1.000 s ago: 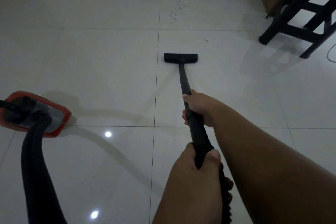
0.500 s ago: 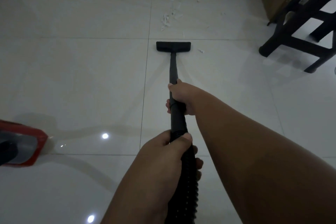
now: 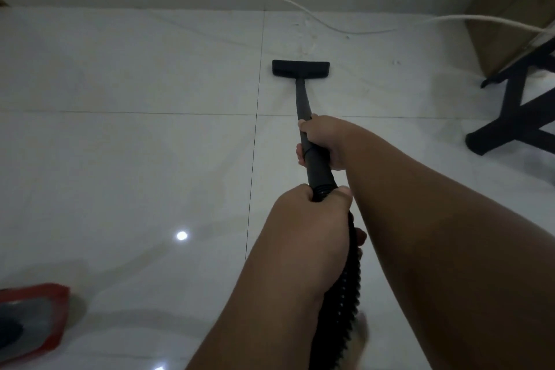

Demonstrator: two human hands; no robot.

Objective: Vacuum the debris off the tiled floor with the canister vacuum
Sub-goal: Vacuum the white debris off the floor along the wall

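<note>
The black floor nozzle [image 3: 300, 68] lies flat on the white tiled floor [image 3: 135, 165], just right of a grout line. Its black wand [image 3: 302, 105] runs back to me. My right hand [image 3: 322, 143] grips the wand partway down. My left hand [image 3: 312, 216] grips the end where the ribbed black hose [image 3: 342, 288] begins. A few small white specks of debris [image 3: 397, 62] lie to the right of the nozzle, and faint bits [image 3: 312, 45] sit just beyond it. The red and grey canister [image 3: 30, 321] shows at the bottom left corner, partly cut off.
A white cord [image 3: 300, 7] trails along the floor by the back wall's skirting. Black furniture legs [image 3: 510, 117] stand at the right, with a brown cardboard box [image 3: 507, 12] behind them. Ceiling lights reflect on the glossy tiles.
The nozzle has been pushed forward over the pile of white debris toward the wall; the pile no longer shows. My view has moved closer to the wall, and the canister has slid to the frame's corner.
</note>
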